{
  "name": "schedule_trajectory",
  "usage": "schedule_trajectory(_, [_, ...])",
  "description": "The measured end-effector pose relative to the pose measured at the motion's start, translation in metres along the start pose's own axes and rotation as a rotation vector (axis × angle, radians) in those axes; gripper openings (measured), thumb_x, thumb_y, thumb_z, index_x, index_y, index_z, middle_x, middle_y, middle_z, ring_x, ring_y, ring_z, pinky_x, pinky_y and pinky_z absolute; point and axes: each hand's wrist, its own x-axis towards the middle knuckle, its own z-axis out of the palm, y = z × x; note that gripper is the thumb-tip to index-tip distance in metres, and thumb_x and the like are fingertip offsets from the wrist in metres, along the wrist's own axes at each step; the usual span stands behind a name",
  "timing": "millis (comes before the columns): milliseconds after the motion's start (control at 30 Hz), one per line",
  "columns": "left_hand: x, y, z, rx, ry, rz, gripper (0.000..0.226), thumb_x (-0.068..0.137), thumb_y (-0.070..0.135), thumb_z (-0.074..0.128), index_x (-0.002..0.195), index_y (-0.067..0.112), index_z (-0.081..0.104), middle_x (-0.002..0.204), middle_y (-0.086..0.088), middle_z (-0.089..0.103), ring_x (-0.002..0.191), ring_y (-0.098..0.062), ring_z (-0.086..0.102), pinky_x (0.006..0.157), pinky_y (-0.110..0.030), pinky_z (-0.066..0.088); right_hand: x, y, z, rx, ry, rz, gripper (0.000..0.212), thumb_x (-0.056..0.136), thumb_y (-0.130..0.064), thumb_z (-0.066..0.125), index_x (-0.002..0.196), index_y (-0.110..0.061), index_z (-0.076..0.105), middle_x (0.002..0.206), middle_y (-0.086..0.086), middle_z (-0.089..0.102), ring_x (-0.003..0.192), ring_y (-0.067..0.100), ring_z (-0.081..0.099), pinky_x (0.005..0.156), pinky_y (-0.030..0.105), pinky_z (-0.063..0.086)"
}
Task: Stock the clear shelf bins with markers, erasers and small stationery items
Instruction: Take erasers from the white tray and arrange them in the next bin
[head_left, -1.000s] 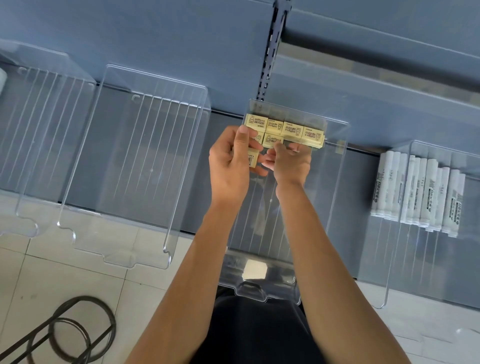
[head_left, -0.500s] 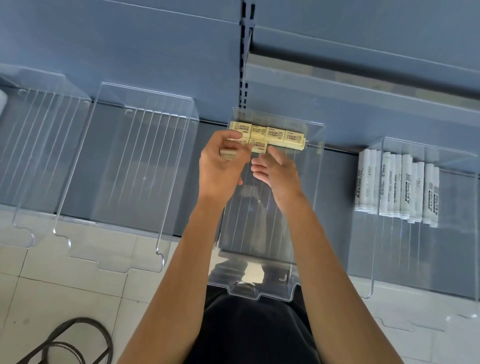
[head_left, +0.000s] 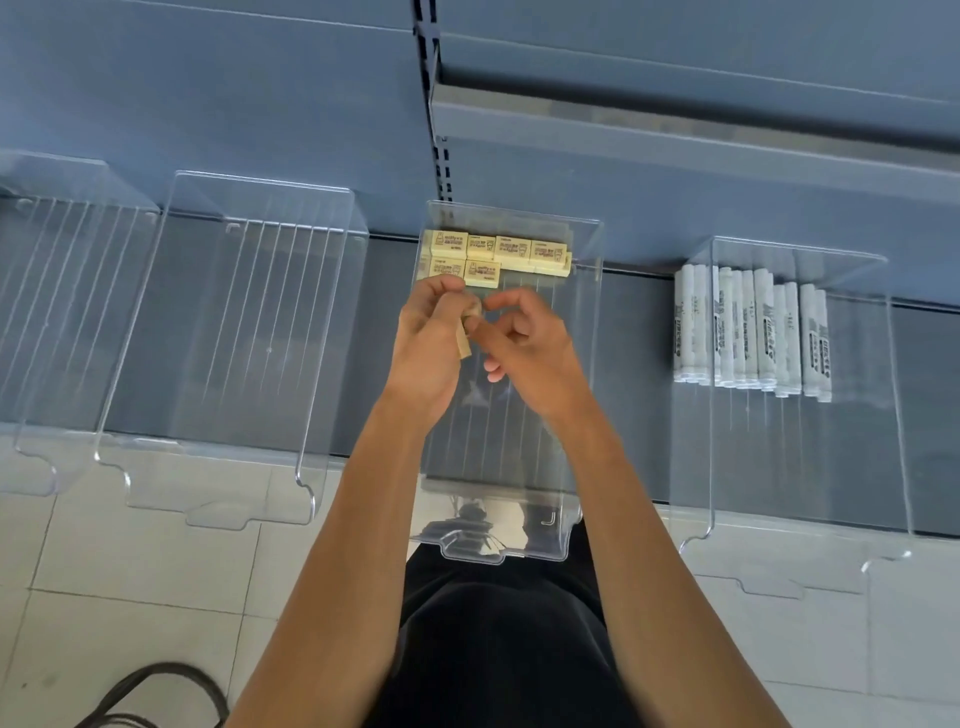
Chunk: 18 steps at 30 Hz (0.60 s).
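Observation:
Several cream erasers (head_left: 511, 249) lie in two rows at the back of the middle clear bin (head_left: 597, 332). My left hand (head_left: 426, 338) hovers just in front of them and grips a small stack of the same erasers (head_left: 464, 343). My right hand (head_left: 535, 348) is beside it, thumb and curled forefinger pinching at the top eraser of that stack. Several white markers (head_left: 748, 332) lie side by side in the clear bin on the right (head_left: 891, 374).
Two clear bins (head_left: 234, 338) (head_left: 62, 312) sit to the left on the grey shelf with nothing in them. A slotted shelf upright (head_left: 441, 156) rises behind the middle bin. A black wire coil (head_left: 156, 691) lies on the tiled floor at bottom left.
An eraser has been set down at the left of the second row. Both hands have drawn back from the rows, and my right hand has closed in on the stack in my left.

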Motion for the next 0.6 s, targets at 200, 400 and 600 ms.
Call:
schedule_trajectory(200, [-0.007,-0.004,0.010,-0.086,0.021,-0.044,0.014,0.099,0.004,0.046,0.108,0.012,0.054,0.074,-0.008,0.054,0.057,-0.022,0.048,0.048,-0.034,0.044,-0.005,0.010,-0.006,0.081,0.013,-0.007,0.006,0.101,-0.015,0.053,0.103,-0.011,0.058,0.068,0.004,0.065,0.057,0.013,0.058,0.053,0.026,0.050])
schedule_trajectory(400, [-0.003,-0.006,0.012,0.121,0.140,-0.020,0.020,0.097,0.004,0.043,0.103,0.014,0.059,0.101,-0.004,0.064,0.084,-0.012,0.062,0.072,-0.028,0.053,-0.002,0.008,-0.008,0.410,0.081,0.090,0.017,0.096,-0.008,0.060,0.112,-0.006,0.060,0.077,0.009,0.069,0.069,0.020,0.065,0.066,0.030,0.055])
schedule_trajectory(600, [0.003,0.004,0.014,0.266,0.143,0.042,0.020,0.096,0.002,0.039,0.094,0.009,0.057,0.060,-0.006,0.057,0.044,-0.016,0.051,0.043,-0.027,0.046,0.015,0.000,-0.011,0.445,0.217,0.162,0.004,0.094,-0.019,0.063,0.097,-0.016,0.063,0.077,0.006,0.062,0.065,0.016,0.059,0.061,0.028,0.054])
